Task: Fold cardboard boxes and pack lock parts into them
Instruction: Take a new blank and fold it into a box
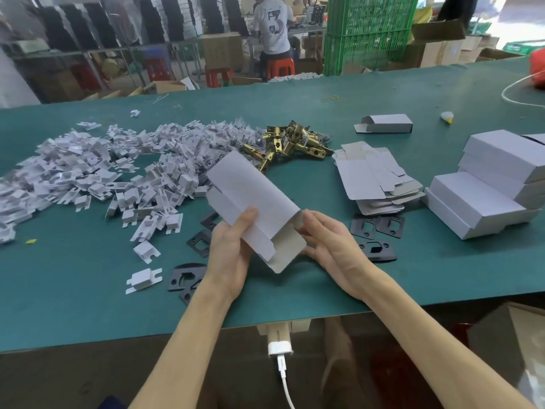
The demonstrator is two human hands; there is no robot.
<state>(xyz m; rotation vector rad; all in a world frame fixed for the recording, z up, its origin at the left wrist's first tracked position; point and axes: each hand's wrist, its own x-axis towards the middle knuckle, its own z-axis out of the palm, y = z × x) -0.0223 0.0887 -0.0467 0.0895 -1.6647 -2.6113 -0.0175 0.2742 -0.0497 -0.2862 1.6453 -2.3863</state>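
A white cardboard box (250, 199) is held tilted above the green table (88, 290), its open end toward me with the grey flaps out. My left hand (230, 252) grips its left side, thumb on top. My right hand (327, 240) holds the right side at the open end, fingers curled around a side flap. Brass latch bolts (292, 143) lie in a heap beyond the box. Black strike plates (374, 228) lie flat near my hands. A stack of flat box blanks (374, 178) sits to the right.
A wide heap of small white folded card inserts (97, 172) covers the left of the table. Finished white boxes (495, 184) are stacked at the right, and one box (386, 124) lies farther back. A person sits on a red stool beyond the table.
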